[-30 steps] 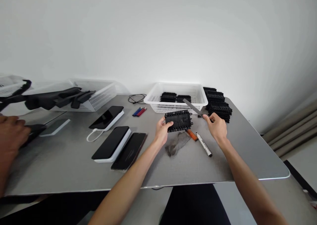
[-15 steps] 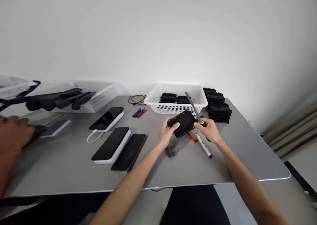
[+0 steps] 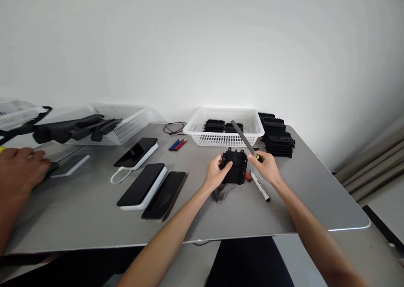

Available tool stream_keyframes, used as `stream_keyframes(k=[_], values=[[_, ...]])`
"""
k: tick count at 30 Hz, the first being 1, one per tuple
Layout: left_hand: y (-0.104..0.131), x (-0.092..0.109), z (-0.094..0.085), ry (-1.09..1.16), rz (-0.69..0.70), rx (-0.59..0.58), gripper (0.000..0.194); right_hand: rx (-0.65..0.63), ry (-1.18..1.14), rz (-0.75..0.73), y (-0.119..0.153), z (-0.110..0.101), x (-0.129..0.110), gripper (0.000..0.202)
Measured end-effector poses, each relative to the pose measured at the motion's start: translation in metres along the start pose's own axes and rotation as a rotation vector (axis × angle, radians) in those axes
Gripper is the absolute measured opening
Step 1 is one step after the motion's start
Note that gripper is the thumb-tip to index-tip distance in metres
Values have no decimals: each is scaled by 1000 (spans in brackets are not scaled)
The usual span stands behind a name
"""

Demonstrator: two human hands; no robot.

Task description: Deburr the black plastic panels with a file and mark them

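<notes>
Gripped at its left edge by my left hand (image 3: 217, 172), a flat black plastic part (image 3: 235, 167) with toothed edges hangs above the table. My right hand (image 3: 265, 165) is closed round the yellow-and-black handle of a metal file (image 3: 242, 135), whose blade points up and to the left. The file's blade passes over the part's upper right corner; whether they touch I cannot tell. Beneath the part lie a crumpled dark bag (image 3: 221, 192) and an orange object (image 3: 248, 177), mostly covered. A white marker (image 3: 260, 186) rests just below my right hand.
Behind my hands stands a white basket (image 3: 221, 140) holding similar black parts; more are stacked (image 3: 279, 142) on its right. Phones and power banks (image 3: 143, 186), two lighters (image 3: 177, 144) and a cable (image 3: 174, 128) lie leftward. At far left a co-worker's hand (image 3: 22, 169) rests near black pieces (image 3: 69, 128).
The black part has turned from slanted to nearly upright in my left hand, sinking slightly. The file's blade has tipped further left. At far left the co-worker's hand has shifted a little right.
</notes>
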State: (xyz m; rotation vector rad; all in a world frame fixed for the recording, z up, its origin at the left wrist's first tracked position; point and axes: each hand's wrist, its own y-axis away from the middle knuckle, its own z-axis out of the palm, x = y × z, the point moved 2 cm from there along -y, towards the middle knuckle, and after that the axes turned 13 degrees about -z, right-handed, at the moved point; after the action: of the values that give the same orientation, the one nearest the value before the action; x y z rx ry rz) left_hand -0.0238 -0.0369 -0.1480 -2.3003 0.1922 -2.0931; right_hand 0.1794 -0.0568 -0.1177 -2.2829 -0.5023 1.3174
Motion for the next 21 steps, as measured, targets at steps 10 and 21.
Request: stream_keyframes(k=[10, 21], values=[[-7, -10, -8, 63, 6, 144, 35, -115, 474, -19, 8, 1, -14, 56], [-5, -6, -8, -18, 30, 184, 32, -199, 743, -37, 9, 0, -21, 56]])
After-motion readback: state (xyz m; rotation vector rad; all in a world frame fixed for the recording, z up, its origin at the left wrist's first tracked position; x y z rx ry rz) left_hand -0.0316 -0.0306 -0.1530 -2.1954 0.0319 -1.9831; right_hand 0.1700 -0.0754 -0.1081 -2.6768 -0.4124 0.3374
